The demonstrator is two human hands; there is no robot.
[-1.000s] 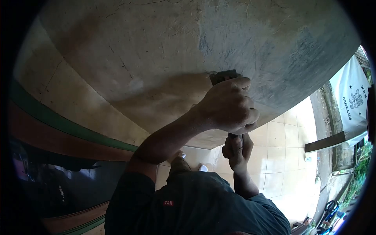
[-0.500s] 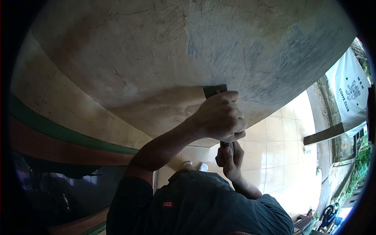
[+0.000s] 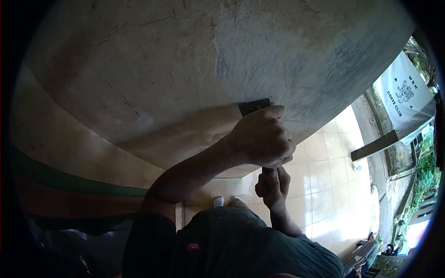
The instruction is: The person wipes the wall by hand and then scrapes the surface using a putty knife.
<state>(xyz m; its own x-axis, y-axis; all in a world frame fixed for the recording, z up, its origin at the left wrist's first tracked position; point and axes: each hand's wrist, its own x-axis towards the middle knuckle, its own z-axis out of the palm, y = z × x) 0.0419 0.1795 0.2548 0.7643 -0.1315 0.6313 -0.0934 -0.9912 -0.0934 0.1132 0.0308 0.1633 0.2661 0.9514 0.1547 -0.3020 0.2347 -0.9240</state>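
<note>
A flat-bladed scraper (image 3: 254, 106) has its dark, wide blade against the worn wall (image 3: 162, 55), close to the wall's lower part. My left hand (image 3: 264, 137) is closed in a fist around the scraper just behind the blade, hiding most of its middle. Below it, my right hand (image 3: 274, 187) grips the lower end of the handle, with the thumb laid along it. The wall surface is cracked and scuffed, with a grey-blue rough patch above and to the right of the blade.
Beige floor tiles (image 3: 320, 171) lie below and to the right. A green and brown band (image 3: 79, 180) runs along the left. At the right hangs a white printed banner (image 3: 402, 95), with a road edge and plants beyond. My feet (image 3: 222, 201) show below the wall.
The view has tilted and shifted slightly, moving the banner and wall patch a little left. Both hands keep their grip, and the blade stays at nearly the same spot.
</note>
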